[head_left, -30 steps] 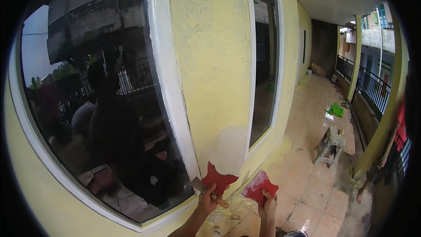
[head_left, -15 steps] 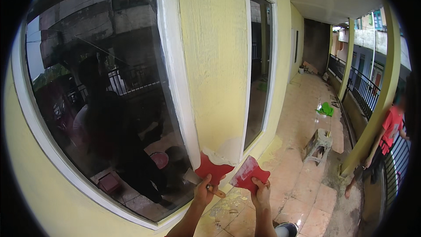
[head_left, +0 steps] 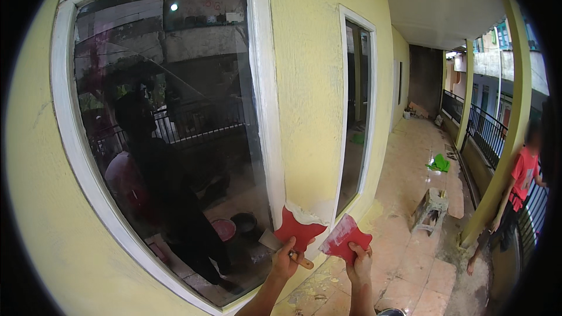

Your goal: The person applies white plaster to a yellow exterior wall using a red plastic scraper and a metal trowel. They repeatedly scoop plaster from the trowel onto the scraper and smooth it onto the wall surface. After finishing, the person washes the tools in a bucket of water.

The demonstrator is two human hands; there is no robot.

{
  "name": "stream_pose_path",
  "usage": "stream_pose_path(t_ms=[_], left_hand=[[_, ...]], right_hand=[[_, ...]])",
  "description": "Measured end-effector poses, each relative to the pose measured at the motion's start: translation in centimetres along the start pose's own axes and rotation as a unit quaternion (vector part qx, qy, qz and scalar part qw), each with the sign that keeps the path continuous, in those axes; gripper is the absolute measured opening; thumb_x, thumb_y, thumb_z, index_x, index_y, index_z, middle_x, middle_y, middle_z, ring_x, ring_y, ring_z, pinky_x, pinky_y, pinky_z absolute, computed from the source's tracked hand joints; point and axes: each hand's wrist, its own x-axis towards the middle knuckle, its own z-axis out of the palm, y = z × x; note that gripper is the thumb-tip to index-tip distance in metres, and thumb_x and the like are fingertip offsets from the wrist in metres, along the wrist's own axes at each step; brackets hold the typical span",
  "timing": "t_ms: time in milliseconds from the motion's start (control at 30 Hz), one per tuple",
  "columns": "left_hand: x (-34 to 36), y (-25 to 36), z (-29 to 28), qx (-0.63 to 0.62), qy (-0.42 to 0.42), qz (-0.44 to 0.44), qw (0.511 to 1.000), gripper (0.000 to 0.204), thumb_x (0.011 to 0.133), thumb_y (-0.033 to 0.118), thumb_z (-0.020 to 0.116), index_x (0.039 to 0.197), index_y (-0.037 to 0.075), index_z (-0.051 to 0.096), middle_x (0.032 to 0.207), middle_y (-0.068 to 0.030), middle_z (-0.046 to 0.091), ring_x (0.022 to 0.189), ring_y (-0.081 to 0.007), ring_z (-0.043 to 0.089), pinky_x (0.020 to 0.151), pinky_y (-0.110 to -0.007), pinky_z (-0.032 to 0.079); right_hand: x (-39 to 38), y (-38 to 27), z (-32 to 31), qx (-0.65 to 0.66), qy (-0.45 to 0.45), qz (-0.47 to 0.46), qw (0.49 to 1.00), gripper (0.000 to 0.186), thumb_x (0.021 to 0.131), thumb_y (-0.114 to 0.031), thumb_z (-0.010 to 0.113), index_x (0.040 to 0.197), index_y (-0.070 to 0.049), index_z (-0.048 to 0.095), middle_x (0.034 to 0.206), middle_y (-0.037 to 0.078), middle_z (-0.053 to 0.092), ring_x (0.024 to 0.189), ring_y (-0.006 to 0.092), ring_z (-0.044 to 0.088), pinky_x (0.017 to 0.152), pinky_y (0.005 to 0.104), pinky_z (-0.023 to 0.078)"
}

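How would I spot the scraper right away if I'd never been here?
Start at the large dark window framed in white. Near its lower right side are two red spreaders; the scraper slants just below the left one. Unlike them, it has a grey blade and a wooden handle.
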Motion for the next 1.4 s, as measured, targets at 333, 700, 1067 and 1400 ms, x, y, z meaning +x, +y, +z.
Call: stream_pose_path(t_ms=[333,700,1067,1400], left_hand=[[-1.0,1.2,3.3,0.033,0.054,0.037,0.997,0.03,0.099,0.023,0.059,0.119,0.001,0.055,0.103,-0.0116,0.068,0.097,-0.0233,0.069,0.05,-0.025,0.044],[-1.8,0.3,3.2,0.044,0.056,0.043,0.997,0.027,0.1,0.022,0.057,0.117,0.001,0.058,0.105,-0.0162,0.07,0.086,-0.0201,0.07,0.05,-0.024,0.042],[-2.6,-1.3,4.2,0.083,0.117,0.087,0.986,0.022,0.1,0.02,0.058,0.112,0.002,0.061,0.104,-0.0176,0.071,0.075,-0.015,0.067,0.051,-0.025,0.045],[-3.4,-2.5,4.8,0.101,0.195,0.136,0.966,0.015,0.099,0.019,0.059,0.103,0.005,0.062,0.101,-0.0153,0.072,0.062,-0.0117,0.062,0.047,-0.025,0.042]], right_hand=[[-0.6,-1.2,1.2,-0.031,-0.017,0.021,0.999,0.021,0.087,0.004,0.062,0.109,0.003,0.063,0.104,0.009,0.068,0.094,0.0188,0.067,0.086,0.0315,0.055],[-0.1,-3.4,1.3,-0.047,-0.051,0.04,0.997,0.021,0.086,0.006,0.062,0.106,0.002,0.065,0.102,0.009,0.071,0.091,0.0187,0.069,0.084,0.0315,0.056],[2.5,-3.2,-0.4,-0.045,-0.106,0.112,0.987,0.02,0.086,0.006,0.063,0.106,0.003,0.064,0.098,0.009,0.07,0.087,0.0187,0.069,0.078,0.0317,0.058],[3.5,-2.4,-1.0,-0.063,-0.118,0.146,0.98,0.02,0.085,0.005,0.063,0.105,0.002,0.064,0.097,0.009,0.069,0.086,0.018,0.068,0.077,0.0303,0.057]])
